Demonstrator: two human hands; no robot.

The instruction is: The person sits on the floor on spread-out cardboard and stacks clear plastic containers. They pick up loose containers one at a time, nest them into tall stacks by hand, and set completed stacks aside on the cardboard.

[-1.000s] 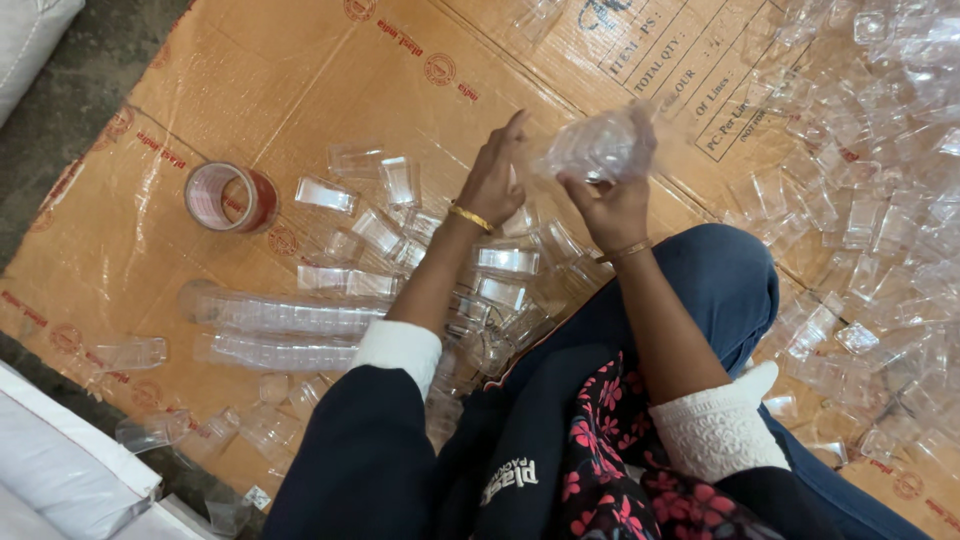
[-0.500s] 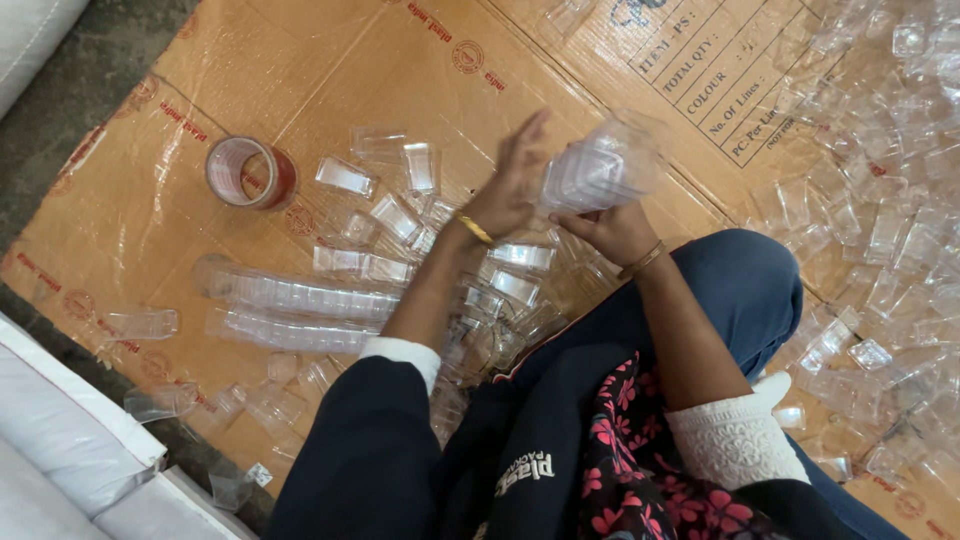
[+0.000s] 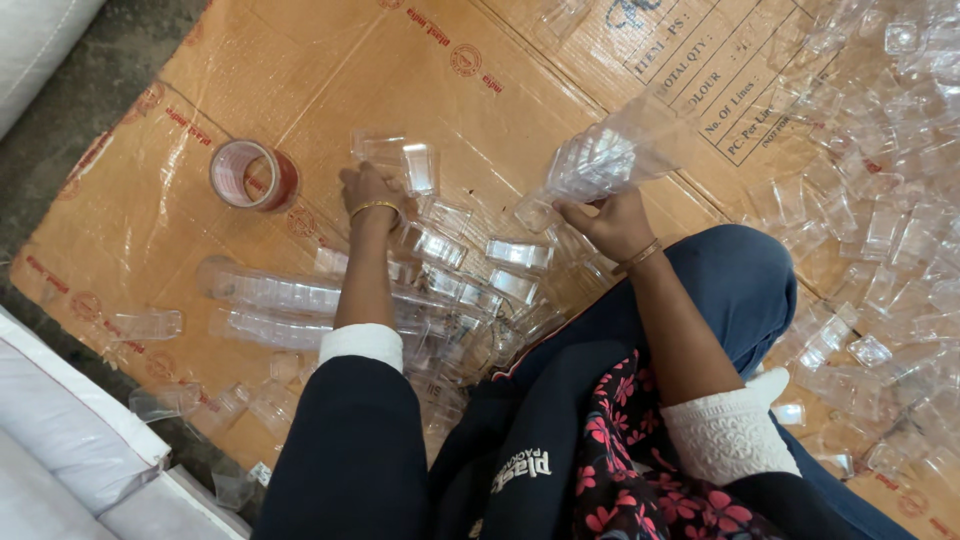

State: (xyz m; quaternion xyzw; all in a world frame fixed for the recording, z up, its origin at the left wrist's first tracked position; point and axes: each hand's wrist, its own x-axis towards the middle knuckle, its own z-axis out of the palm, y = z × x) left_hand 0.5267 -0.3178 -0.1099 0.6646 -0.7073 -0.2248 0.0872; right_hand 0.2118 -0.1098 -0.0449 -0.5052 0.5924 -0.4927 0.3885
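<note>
My right hand grips the lower end of a stack of nested clear plastic cups, which tilts up to the right above the cardboard. My left hand reaches down to the left, fingers on a loose clear cup lying on the cardboard sheet. More loose clear cups lie scattered between my two hands. Two long stacks of clear cups lie on their sides left of my left forearm.
A roll of brown tape sits left of my left hand. A big heap of clear cups covers the right side. White sacks border the lower left; grey floor lies beyond the cardboard.
My left hand left the stack and dropped down-left to a loose cup. My right hand now holds the stack alone, tilted further right.
</note>
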